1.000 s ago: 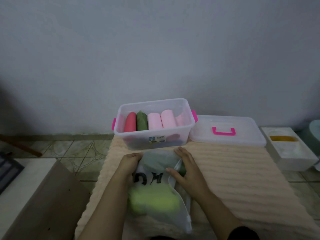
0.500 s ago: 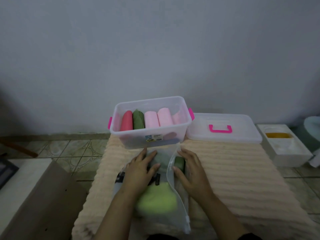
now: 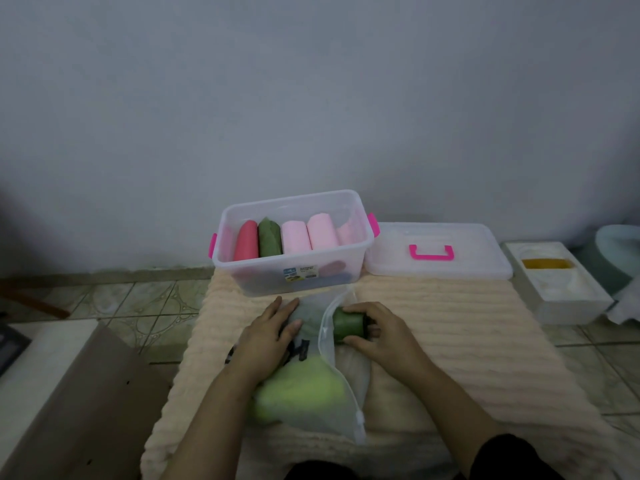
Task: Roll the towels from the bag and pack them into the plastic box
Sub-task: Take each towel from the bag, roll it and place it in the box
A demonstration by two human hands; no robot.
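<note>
A clear plastic box (image 3: pixel 360 216) with pink latches stands at the far side of the beige mat and holds rolled towels: a red one (image 3: pixel 246 241), a dark green one (image 3: pixel 270 237) and pink ones (image 3: pixel 322 231). In front of it lies a translucent zip bag (image 3: pixel 313 320) with a light green towel (image 3: pixel 301 391) inside. My left hand (image 3: pixel 265 337) lies flat on the bag, fingers spread. My right hand (image 3: pixel 381 332) grips a dark green towel (image 3: pixel 348 323) at the bag's open mouth, partly outside it.
The box's clear lid (image 3: pixel 438 251) with a pink handle lies to the right of the box. A white foam container (image 3: pixel 554 289) sits further right. A brown cardboard box (image 3: pixel 79 403) stands at the left, on the tiled floor (image 3: pixel 145 303). The beige mat (image 3: pixel 467 327) extends to the right.
My right hand has drawn the dark green towel rightwards out of the bag's mouth. My left hand has flattened onto the bag and holds it down.
</note>
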